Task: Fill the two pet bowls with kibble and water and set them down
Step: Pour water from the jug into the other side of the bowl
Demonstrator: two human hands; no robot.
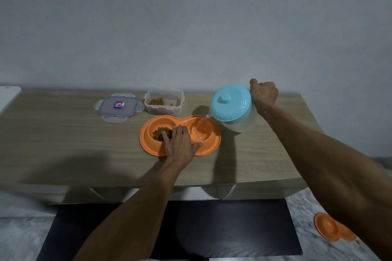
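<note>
An orange double pet bowl [148,144] lies on the wooden table [63,144]. Its left well holds brown kibble [159,132]. Its right well [204,128] has water in it, and a thin stream falls into it from a tilted clear jug with a light blue lid [230,104]. My right hand [264,92] is shut on the jug's handle, behind and right of the lid. My left hand [181,144] rests flat on the bowl's front middle, fingers spread over the ridge between the two wells.
A clear tub with some kibble [163,101] stands behind the bowl, its lid [118,108] lying to the left. A second orange double bowl [327,229] lies on the marble floor at the right, partly hidden by my forearm. A black mat [212,229] lies below the table.
</note>
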